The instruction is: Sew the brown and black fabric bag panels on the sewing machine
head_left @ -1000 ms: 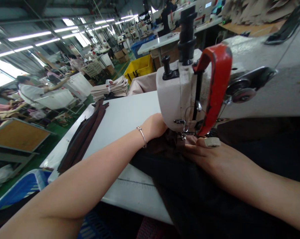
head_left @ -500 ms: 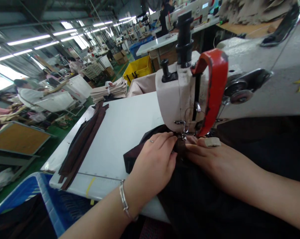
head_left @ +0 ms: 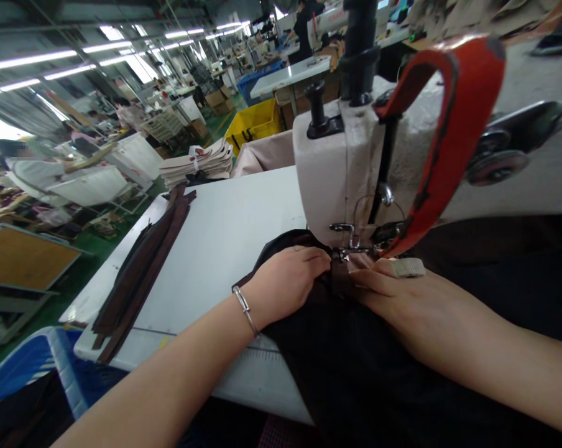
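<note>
Head view: dark cloth (head_left: pixel 365 367), long axis nearward, left grip (head_left: pixel 288 281) pinched on its edge, right grip (head_left: pixel 414 302) flat atop, closure unclear.

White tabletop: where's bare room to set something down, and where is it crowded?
The widest bare tabletop lies between the dark strips and the machine head, beyond the left hand. A narrower patch runs between the strips and the tabletop's left edge. That hand, the right hand and dark fabric crowd below the machine head.

Black cloth (head_left: pixel 369 373); red guard (head_left: pixel 472 118); white tabletop (head_left: pixel 229 230); blue basket (head_left: pixel 65 367).
</note>
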`<act>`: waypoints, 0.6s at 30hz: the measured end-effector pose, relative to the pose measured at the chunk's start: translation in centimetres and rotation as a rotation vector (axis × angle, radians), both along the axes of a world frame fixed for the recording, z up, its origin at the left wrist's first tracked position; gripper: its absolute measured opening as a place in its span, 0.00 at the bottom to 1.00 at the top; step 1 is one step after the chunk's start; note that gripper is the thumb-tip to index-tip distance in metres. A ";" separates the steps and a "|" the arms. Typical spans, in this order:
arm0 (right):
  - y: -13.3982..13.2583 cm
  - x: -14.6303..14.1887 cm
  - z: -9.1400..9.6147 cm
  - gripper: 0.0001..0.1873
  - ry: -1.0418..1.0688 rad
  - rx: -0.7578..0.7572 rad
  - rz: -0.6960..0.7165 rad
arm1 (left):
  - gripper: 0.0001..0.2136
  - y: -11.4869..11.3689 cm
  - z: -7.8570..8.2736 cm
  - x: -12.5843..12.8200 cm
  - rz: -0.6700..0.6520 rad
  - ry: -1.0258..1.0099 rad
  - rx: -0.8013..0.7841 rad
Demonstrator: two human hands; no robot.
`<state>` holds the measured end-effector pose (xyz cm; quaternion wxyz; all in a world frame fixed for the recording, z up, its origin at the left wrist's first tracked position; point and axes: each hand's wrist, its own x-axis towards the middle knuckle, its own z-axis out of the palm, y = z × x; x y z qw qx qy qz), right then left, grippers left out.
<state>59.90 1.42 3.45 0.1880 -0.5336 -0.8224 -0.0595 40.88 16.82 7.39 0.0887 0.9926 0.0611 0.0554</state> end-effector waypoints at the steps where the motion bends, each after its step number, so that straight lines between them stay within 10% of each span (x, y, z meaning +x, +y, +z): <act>1: 0.0 0.0 0.0 0.29 0.004 -0.001 0.000 | 0.15 -0.4 0.1 0.0 0.040 0.010 -0.016; 18: -0.4 -0.3 0.6 0.32 0.029 0.037 0.001 | 0.11 -1.5 -0.9 0.8 0.085 -0.140 0.105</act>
